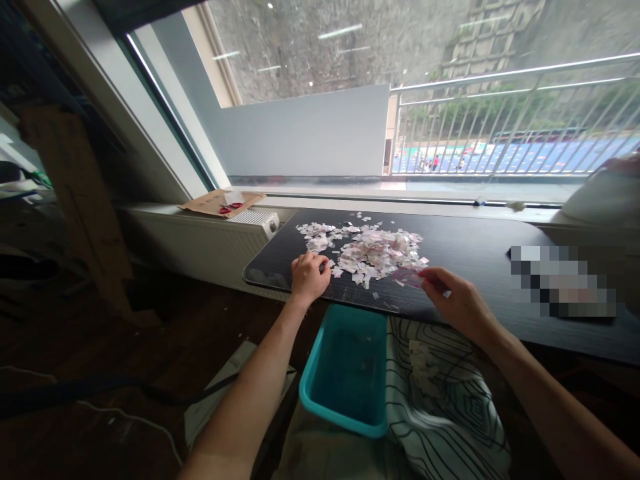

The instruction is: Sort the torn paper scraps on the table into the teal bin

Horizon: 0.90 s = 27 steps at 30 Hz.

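A heap of small white and pink paper scraps (367, 248) lies on a black tabletop (465, 253). My left hand (309, 275) rests at the heap's near left edge, fingers curled into a loose fist; what it grips, if anything, is hidden. My right hand (453, 300) is at the heap's near right edge and pinches a thin pinkish card (410, 277) between thumb and fingers. A teal plastic bin (345, 373) sits below the table's front edge between my arms, with a few scraps inside.
A patterned cloth (440, 393) with some scraps on it lies right of the bin. Red scissors (230, 208) rest on cardboard atop a white radiator (200, 243). A window with a railing (500, 120) is behind. Cables run across the dark floor (100, 393).
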Available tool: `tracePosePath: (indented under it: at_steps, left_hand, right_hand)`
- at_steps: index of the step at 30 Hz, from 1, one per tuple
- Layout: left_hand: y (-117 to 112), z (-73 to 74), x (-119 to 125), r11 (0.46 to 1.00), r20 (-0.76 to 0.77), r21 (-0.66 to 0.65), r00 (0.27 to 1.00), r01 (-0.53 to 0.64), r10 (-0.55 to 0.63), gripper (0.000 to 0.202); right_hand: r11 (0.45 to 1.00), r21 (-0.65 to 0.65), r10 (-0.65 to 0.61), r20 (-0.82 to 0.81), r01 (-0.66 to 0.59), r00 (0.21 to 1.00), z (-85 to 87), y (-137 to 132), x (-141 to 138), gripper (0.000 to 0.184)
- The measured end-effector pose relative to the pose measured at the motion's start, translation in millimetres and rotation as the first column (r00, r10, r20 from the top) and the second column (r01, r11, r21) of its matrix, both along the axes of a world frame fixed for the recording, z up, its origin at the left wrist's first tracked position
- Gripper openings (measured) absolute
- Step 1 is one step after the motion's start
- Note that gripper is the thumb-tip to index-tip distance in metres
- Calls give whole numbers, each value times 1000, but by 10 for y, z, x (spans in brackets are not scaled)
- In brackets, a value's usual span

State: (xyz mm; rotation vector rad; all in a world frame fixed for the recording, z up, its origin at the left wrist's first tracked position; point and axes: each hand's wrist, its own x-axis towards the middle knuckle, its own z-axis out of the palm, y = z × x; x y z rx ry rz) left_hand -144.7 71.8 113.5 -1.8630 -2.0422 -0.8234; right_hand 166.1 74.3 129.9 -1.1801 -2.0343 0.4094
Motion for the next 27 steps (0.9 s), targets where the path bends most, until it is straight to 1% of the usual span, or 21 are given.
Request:
tracePosePath:
  at_steps: [3,6,8,12,15,17,19,20,22,23,24,25,27]
  left_hand:
    - [-4,5,6,1000,0,-1,1000,-3,3,13]
    - [-7,6,12,1000,5,-3,1000,-4,4,12]
    - [-8,5,16,1000,10,-3,1000,-4,4,13]
    - [-11,3,20,1000,16,-5,1000,-6,6,13]
    - [-12,3,19,1000,13,-5,1000,-4,5,12]
    - [-13,3,18,1000,9,-4,1000,-3,3,13]
    - [-14,2,17,1000,7,-1,1000,-2,2,12]
    - [-14,2,17,1000,7,1,1000,-1,1,12]
    - [-12,1,14,1000,7,7,1000,0,0,12]
    - [-10,1,12,1000,7,10,1000,2,-2,12]
    - [-7,0,10,1000,7,13,1000,4,-4,12]
    - [-4,-2,7,1000,7,16,1000,5,-5,12]
    - [5,-8,-1,1000,7,20,1000,6,-7,12]
  right_hand:
    - [995,6,98,30,-98,995,10,-135,-160,22]
    - [985,-30,170,18,-169,985,-15,-216,-248,20]
    - [981,-58,187,5,-186,982,-29,-236,-254,19]
    - [987,-78,138,-16,-139,990,-41,-293,-246,18]
    - [971,-118,207,-19,-208,978,-32,-392,-273,18]
    - [958,-130,255,-30,-257,967,-13,-400,-267,19]
    - [968,-94,229,-46,-232,972,12,-295,-208,21]
    - [981,-56,181,-56,-184,982,22,-199,-157,22]
    - [999,26,36,-49,-35,998,27,34,-24,24]
    - [999,38,-22,-24,23,999,21,146,49,25]
    - [998,44,-54,5,53,999,10,237,120,25]
    - [997,39,-65,17,64,998,-6,301,185,26]
    - [999,-2,-39,42,40,998,-45,338,297,26]
